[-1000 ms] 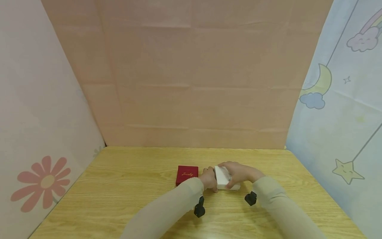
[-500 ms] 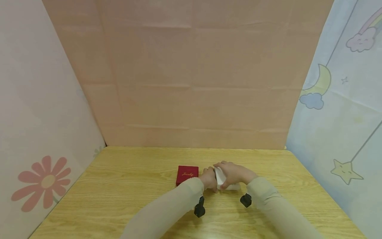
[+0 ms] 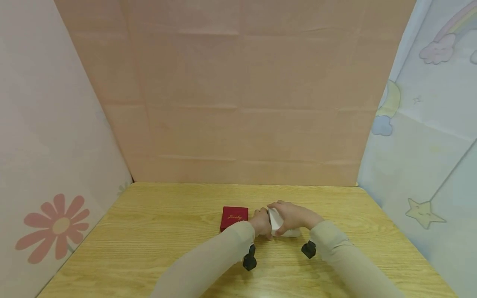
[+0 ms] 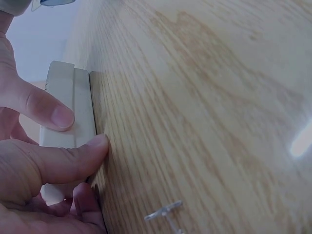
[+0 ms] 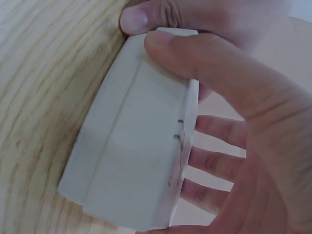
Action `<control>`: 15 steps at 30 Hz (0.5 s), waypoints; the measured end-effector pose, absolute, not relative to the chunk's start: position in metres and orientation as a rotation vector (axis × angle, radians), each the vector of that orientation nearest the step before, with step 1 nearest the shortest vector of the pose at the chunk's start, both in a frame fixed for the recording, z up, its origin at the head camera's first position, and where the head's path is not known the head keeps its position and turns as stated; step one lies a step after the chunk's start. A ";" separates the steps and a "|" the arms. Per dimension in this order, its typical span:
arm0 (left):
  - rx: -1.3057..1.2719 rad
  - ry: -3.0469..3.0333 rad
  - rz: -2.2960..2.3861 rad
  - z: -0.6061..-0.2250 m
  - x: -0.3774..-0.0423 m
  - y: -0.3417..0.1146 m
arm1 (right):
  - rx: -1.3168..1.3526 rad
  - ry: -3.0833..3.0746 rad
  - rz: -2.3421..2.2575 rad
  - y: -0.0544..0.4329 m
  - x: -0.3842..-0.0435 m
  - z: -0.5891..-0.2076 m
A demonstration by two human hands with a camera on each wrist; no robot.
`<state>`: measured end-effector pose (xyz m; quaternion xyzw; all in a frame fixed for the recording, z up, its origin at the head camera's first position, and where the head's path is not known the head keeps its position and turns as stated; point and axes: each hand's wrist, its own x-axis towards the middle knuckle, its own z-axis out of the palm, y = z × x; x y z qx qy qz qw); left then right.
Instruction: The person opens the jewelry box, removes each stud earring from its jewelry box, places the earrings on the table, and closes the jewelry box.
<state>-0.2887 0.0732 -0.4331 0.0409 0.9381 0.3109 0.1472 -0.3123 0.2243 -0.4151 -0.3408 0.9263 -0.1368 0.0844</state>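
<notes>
A white box [image 3: 275, 219] with a step along its side, like a lid over a base, lies on the table between both hands. My left hand [image 3: 262, 223] holds its left end, thumb on the lower part near the tabletop in the left wrist view. My right hand [image 3: 294, 217] grips the box from above. Its thumb [image 5: 180, 53] presses the near side, while its other fingers reach the far side in the right wrist view. Small dark and red marks show on the top. Whether the box is parted is unclear.
Left of the hands sits a red box [image 3: 232, 217] with gold "Jewelry" lettering, partly behind the left sleeve. A small shiny T-shaped piece [image 4: 165, 210] shows in the left wrist view. Cloth walls border the wooden table [image 3: 167, 231].
My right hand has moved left along the white box, closer to my left hand, and covers more of its top. The left hand stays put. The right wall cloth has shifted left.
</notes>
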 end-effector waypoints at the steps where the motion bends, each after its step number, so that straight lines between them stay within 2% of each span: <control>1: 0.119 2.700 0.892 -0.434 -0.289 0.073 | -1.022 2.760 -0.414 0.225 -0.313 -0.415; 15: 0.150 2.701 0.868 -0.432 -0.287 0.073 | -1.009 2.727 -0.529 0.229 -0.312 -0.414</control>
